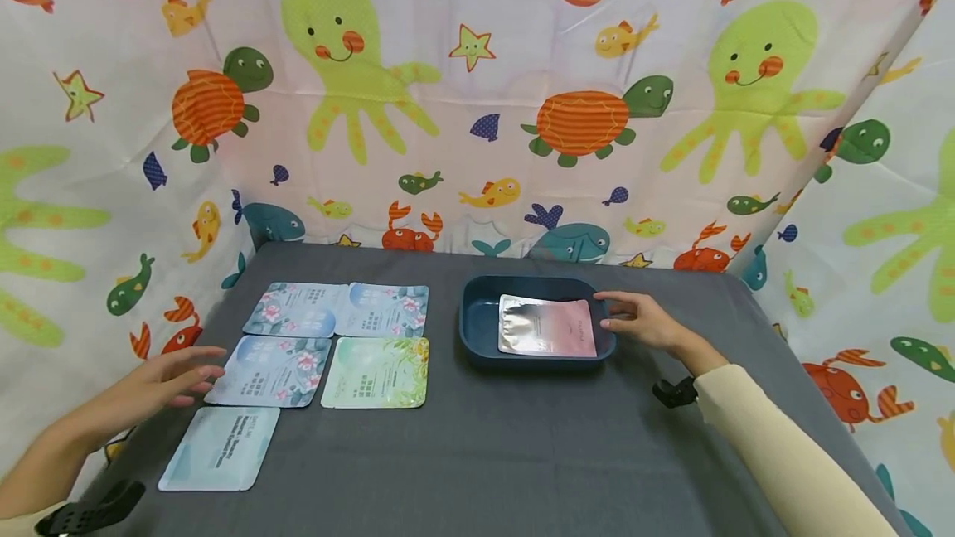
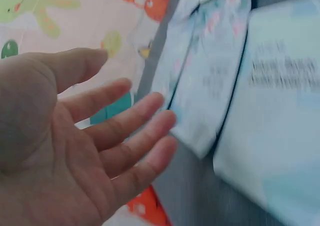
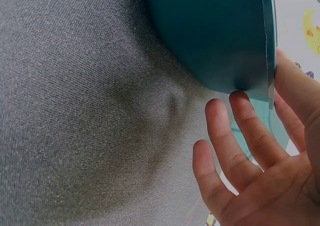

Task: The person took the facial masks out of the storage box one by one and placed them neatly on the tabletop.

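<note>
My left hand (image 1: 160,384) hovers at the left edge of the table with its fingers spread, holding nothing. Right by its fingertips lies a blue floral sheet mask packet (image 1: 272,371). Nearer me is a pale blue packet (image 1: 220,448); beyond lie two more blue floral packets (image 1: 294,309) and, to the right, a green one (image 1: 376,373). A dark teal plastic basin (image 1: 477,355) holds a pink and silver packet (image 1: 552,326). At the basin's right end is my right hand (image 1: 645,321), its extended fingers right at the rim and outer wall.
A grey cloth (image 1: 507,454) covers the table. Behind it and at both sides hangs a white and pink curtain (image 1: 448,106) printed with sea animals. Black straps (image 1: 675,392) sit around both wrists.
</note>
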A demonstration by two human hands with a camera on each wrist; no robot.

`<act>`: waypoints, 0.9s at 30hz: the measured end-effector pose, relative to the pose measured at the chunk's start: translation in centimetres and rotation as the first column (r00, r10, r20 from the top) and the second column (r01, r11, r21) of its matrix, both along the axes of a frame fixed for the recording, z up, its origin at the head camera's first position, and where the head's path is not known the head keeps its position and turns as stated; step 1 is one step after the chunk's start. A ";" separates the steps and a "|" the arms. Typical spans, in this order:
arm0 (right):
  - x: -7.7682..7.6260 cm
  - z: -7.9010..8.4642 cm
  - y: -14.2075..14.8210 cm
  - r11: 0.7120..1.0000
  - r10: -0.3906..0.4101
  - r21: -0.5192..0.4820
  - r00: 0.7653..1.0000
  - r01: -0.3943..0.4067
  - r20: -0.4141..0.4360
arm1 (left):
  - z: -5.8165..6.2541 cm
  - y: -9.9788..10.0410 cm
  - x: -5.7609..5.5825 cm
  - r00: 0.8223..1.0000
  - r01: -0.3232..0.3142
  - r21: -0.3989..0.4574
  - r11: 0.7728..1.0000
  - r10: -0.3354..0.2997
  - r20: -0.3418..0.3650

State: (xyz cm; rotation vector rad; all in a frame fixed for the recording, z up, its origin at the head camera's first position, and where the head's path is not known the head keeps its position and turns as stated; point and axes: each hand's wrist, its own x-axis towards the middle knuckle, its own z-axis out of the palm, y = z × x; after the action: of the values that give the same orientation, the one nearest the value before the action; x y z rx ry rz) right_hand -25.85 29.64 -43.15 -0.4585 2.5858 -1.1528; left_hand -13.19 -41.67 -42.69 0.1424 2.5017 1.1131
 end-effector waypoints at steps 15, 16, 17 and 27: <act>-0.1 -0.5 0.5 1.000 -0.006 0.002 1.000 0.006 -0.001 | 2.0 11.2 -5.4 0.983 0.066 0.178 0.982 -0.033 -0.182; 0.0 -0.6 0.5 1.000 -0.002 0.002 1.000 0.002 -0.002 | 2.0 12.0 -5.8 0.985 0.075 0.189 0.979 -0.043 -0.170; 0.0 -0.6 0.5 1.000 -0.001 0.002 1.000 0.001 -0.001 | 2.0 12.7 -6.1 0.986 0.084 0.198 0.977 -0.053 -0.158; -0.2 -0.1 0.3 1.000 -0.003 -0.007 1.000 0.003 0.010 | 1.7 18.0 -9.1 0.989 0.123 0.305 0.944 -0.091 -0.116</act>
State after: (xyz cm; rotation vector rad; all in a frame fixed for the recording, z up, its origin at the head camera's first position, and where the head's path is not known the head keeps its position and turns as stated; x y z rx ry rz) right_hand -26.05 29.95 -43.27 -0.4495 2.5762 -1.1625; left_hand -22.31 -23.65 -40.95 0.4273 2.3519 1.4813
